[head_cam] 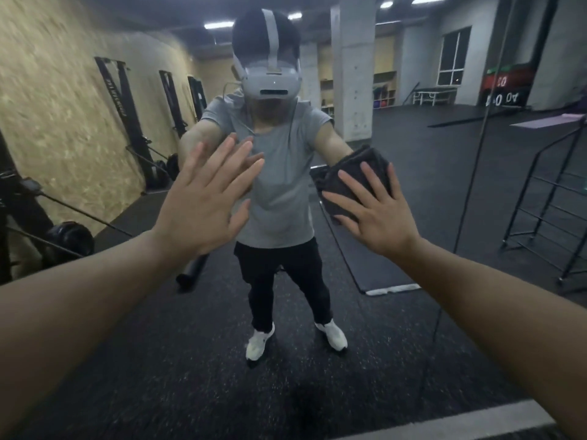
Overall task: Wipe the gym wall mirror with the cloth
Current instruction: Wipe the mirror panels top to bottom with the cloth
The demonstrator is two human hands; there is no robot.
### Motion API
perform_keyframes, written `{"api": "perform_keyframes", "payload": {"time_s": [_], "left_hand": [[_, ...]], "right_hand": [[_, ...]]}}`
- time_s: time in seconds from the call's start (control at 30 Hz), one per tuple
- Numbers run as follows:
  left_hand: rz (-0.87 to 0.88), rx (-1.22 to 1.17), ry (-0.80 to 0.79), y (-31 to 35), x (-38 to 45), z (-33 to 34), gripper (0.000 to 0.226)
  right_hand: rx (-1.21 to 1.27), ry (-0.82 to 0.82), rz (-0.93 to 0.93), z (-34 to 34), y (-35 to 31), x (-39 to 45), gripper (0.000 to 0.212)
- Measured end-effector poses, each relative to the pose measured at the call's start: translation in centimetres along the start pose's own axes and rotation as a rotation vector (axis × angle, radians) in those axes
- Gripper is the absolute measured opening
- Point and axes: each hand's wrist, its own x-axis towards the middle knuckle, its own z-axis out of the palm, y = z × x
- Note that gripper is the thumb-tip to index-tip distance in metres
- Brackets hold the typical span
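Grey cloth: a dark grey folded terry cloth [352, 179] lies flat against the glass, right of centre, at chest height of the reflected figure.
Right hand: the right hand [378, 211] presses the cloth to the glass with its palm; its fingers [374, 182] are straight and spread wide, laid over the cloth's lower right part, not curled round it.
Left hand: the left hand [203, 201] is raised flat at or just before the glass, left of the cloth and well apart from it; whether it touches cannot be told. Its fingers [235, 163] are straight and slightly fanned, holding nothing.
Mirror: the large gym wall mirror [413, 106] fills nearly the whole view; a thin vertical seam runs down it on the right.
Reflection: a person in a grey T-shirt [279, 173], black trousers and white trainers [259, 342], with a pale grey headset [270, 81] over the face, both arms stretched forward.
Floor: black speckled rubber flooring [190, 360], with a dark mat [374, 268] behind the figure.
Surroundings: a chipboard wall [63, 122] with black straps on the left, a concrete pillar [352, 65] behind, and a black wire rack [552, 198] on the right.
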Motion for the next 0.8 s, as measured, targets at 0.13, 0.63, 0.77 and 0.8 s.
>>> {"api": "perform_keyframes", "payload": {"time_s": [0.13,0.63,0.77,0.8], "left_hand": [[0.026,0.009,0.017,2.0,3.8,-0.4,0.059],[0.07,0.035,0.015,3.3,7.3,0.5,0.053],[0.054,0.014,0.081,3.6,7.2,1.0,0.052],[0.052,0.01,0.092,3.6,7.2,1.1,0.052]], "right_hand": [[0.023,-0.018,0.263,-0.3,2.1,-3.6,0.055],[0.187,0.03,0.046,2.9,-13.4,0.7,0.05],[0.14,0.025,0.125,2.3,-7.2,-4.1,0.048],[0.128,0.018,0.181,2.2,-5.9,-5.5,0.048]]}}
